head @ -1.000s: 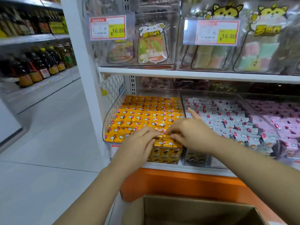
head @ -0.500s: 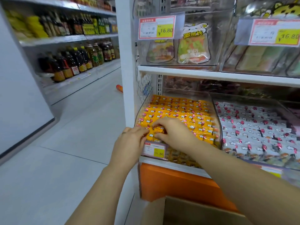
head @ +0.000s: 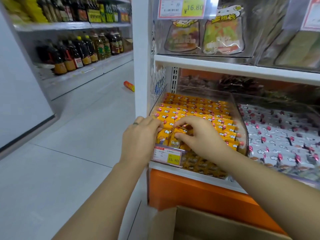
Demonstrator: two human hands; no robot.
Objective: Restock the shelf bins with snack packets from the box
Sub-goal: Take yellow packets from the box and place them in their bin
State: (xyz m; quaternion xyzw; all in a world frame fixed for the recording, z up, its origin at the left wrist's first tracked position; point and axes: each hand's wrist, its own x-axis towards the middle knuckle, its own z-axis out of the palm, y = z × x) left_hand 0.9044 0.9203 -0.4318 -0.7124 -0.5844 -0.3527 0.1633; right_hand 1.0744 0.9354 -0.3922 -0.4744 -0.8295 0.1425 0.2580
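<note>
A clear plastic shelf bin (head: 241,122) holds neat rows of yellow snack packets (head: 199,110). Both hands are at the bin's front left corner. My left hand (head: 140,137) has its fingertips on the front packets at the bin's left edge; its fingers are curled over them. My right hand (head: 197,135) pinches a yellow packet (head: 181,129) between thumb and fingers in the front row. The brown cardboard box (head: 207,224) stands open on the floor below the shelf; its inside is out of view.
To the right sits a bin of white-and-pink packets (head: 280,134). A price tag (head: 167,155) hangs on the yellow bin's front. Bagged sweets (head: 223,37) fill the shelf above. Oil bottles (head: 78,52) line the aisle shelves at left. A small can (head: 129,86) lies on the floor.
Both hands have moved from the front right of the yellow bin to its front left corner. My right forefinger, straight before, now pinches a packet. The view has swung left.
</note>
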